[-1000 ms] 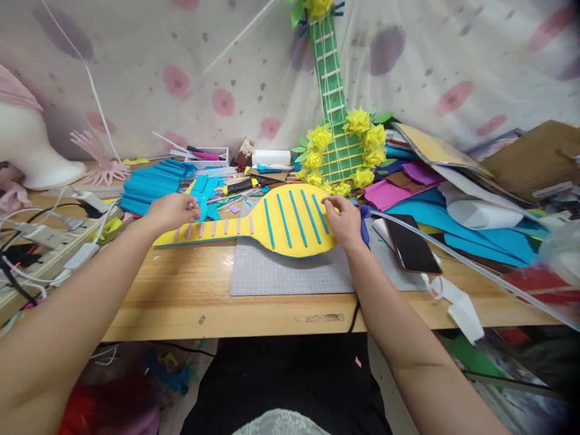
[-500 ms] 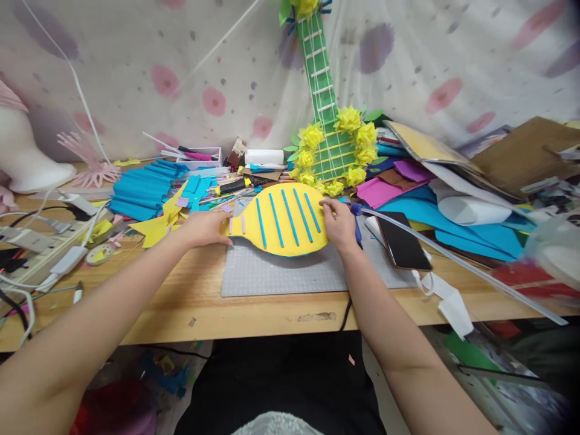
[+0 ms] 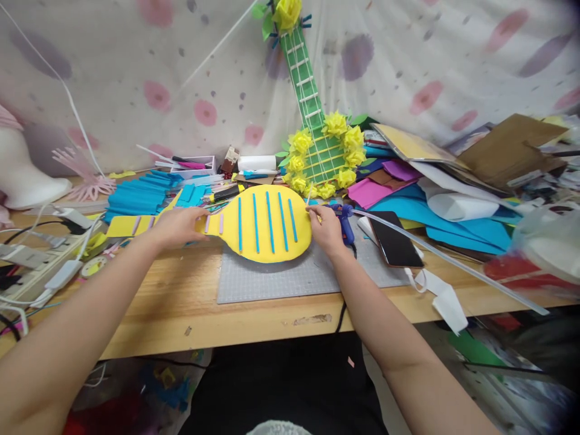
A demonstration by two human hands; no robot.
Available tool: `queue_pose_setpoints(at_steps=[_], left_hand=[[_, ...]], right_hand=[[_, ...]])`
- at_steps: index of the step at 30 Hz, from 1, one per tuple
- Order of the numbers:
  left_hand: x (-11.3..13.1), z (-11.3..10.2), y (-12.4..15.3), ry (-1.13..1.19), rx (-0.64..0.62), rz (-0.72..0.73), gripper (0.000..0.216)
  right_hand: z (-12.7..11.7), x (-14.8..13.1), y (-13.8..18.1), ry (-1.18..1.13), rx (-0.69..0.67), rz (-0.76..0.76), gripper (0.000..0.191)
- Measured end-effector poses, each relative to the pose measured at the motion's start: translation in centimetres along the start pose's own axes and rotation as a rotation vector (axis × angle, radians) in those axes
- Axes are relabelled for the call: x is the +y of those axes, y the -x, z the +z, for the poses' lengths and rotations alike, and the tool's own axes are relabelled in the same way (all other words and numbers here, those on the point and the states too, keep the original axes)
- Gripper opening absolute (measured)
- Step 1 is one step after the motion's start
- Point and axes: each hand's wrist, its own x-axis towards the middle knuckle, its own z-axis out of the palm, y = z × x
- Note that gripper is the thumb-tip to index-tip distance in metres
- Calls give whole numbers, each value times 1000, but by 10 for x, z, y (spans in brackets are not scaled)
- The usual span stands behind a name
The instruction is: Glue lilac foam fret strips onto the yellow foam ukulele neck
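Observation:
A yellow foam guitar cut-out [image 3: 260, 226] with blue strips on its round body and small purple strips on its neck lies across the grey cutting mat [image 3: 272, 275]. My left hand [image 3: 176, 225] rests on the neck, fingers laid over it and pressing it down. My right hand [image 3: 324, 225] is at the right edge of the body, fingers pinched on a thin white strip. A blue glue gun [image 3: 344, 217] lies just right of that hand.
A finished green foam guitar with yellow flowers [image 3: 319, 151] leans against the curtain behind. Blue foam strips [image 3: 140, 193] pile at back left, coloured sheets [image 3: 435, 211] and a phone [image 3: 394, 238] at right. Power strips and cables [image 3: 40, 260] crowd the left edge.
The yellow cut-out has turned so its blue strips run nearly straight away from me. My left hand slid along the neck toward the body. My right hand moved left with the body's edge.

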Motion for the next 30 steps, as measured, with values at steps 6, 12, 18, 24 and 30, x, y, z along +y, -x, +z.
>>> queue_pose_setpoints(at_steps=[6, 12, 18, 24, 30], left_hand=[[-19, 9, -4, -4, 7, -51, 68], [-15, 12, -9, 5, 21, -34, 64], [-21, 5, -12, -16, -34, -88, 68], [-60, 8, -11, -34, -97, -133, 67], [-94, 11, -4, 73, -141, -155, 71]], right_hand=[[13, -5, 8, -38, -102, -9, 44], [19, -16, 14, -65, -189, 66, 69], [22, -15, 14, -146, -213, 77, 70], [29, -23, 20, -529, -410, -6, 56], [28, -21, 17, -428, -364, 44, 35]])
